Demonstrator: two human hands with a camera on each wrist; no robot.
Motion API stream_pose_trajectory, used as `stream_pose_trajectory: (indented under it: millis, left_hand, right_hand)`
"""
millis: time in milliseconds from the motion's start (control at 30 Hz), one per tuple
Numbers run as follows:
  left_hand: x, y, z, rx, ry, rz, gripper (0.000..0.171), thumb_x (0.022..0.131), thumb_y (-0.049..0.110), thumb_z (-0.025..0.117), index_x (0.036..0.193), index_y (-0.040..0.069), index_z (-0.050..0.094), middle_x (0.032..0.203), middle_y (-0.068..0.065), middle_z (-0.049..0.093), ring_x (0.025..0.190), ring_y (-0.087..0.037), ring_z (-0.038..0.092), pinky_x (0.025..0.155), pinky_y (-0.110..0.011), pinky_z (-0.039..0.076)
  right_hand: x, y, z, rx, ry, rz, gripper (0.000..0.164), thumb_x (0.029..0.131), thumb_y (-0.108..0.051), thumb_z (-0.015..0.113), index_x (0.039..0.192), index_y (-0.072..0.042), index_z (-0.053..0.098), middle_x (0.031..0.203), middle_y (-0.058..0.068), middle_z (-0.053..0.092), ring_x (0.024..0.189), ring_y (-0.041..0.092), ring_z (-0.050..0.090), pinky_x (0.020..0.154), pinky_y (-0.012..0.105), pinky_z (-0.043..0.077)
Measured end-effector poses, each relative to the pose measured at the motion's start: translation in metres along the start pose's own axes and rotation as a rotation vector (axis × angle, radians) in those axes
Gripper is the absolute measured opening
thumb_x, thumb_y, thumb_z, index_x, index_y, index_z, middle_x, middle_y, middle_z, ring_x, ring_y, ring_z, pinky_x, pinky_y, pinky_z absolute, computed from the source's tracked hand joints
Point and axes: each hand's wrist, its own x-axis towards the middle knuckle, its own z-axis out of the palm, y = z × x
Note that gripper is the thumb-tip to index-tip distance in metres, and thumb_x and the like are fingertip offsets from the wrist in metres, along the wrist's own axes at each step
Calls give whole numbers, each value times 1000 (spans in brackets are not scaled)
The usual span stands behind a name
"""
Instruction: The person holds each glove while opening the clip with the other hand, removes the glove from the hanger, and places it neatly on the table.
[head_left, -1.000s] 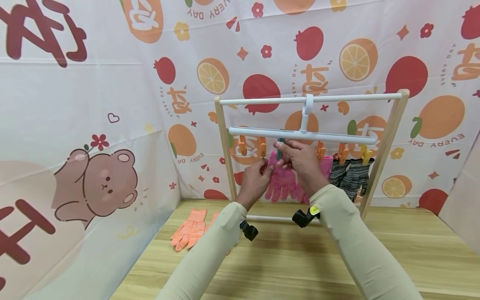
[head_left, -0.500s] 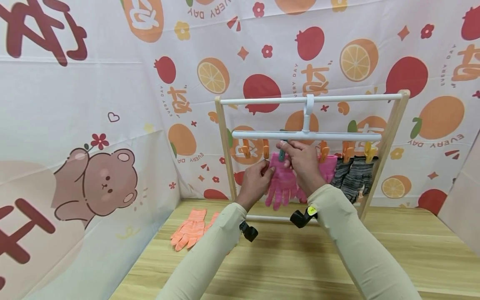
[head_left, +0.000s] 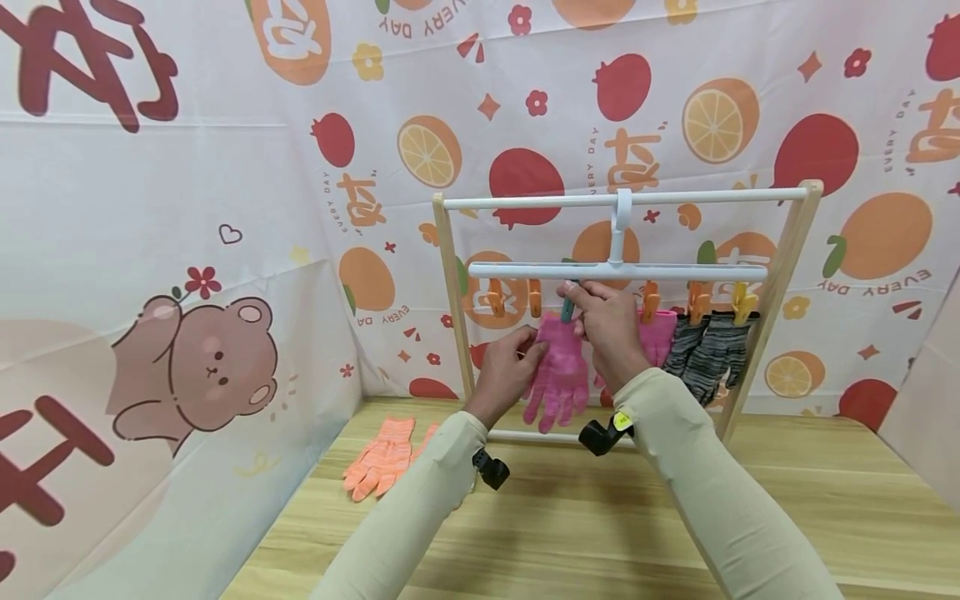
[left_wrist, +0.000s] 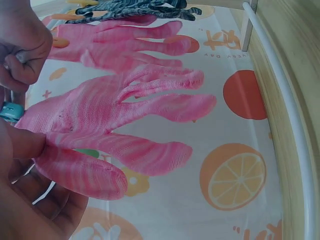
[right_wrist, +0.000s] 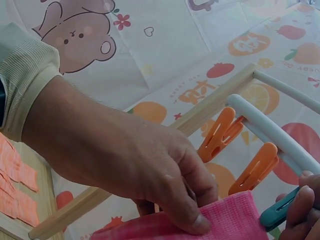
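A pink glove hangs fingers down below the white hanger. My left hand pinches the glove's edge near the cuff between thumb and fingers, as the left wrist view also shows. A teal clothespin sits at the cuff, and my right hand grips it. In the right wrist view the clothespin's tip lies right at the cuff's edge. A second pink glove hangs behind, to the right, from an orange clothespin, partly hidden by my right hand in the head view.
Dark grey striped gloves hang at the hanger's right end. Two orange clothespins hang at its left with nothing in them. A wooden rack carries the hanger. Orange gloves lie on the table, partly behind my left sleeve.
The hanger has swung slightly right and down. The pink glove has dropped lower and shows more of its fingers, while my right hand keeps hold of the teal clothespin.
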Motion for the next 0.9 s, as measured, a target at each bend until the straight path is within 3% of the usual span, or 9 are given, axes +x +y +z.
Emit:
stream_pose_trajectory:
  millis: [633, 900]
  left_hand:
    - [-16, -15, -20, -12, -5, -34, 15, 104, 22, 61, 111, 16, 72, 89, 3, 71, 77, -13, 65, 69, -33, 54]
    - [-21, -22, -27, 40, 30, -19, 10, 102, 18, 64, 104, 12, 72, 83, 2, 66, 77, -13, 62, 67, -32, 52]
  right_hand:
    - [-1, 0, -1, -9, 17, 18, 31, 99, -29, 68, 121, -7, 73, 101, 3, 73, 48, 5, 44, 46, 16, 40]
    - [-2, -1, -1, -23, 19, 32, 32, 100, -27, 66, 123, -6, 72, 111, 9, 72, 50, 6, 44, 47, 15, 40]
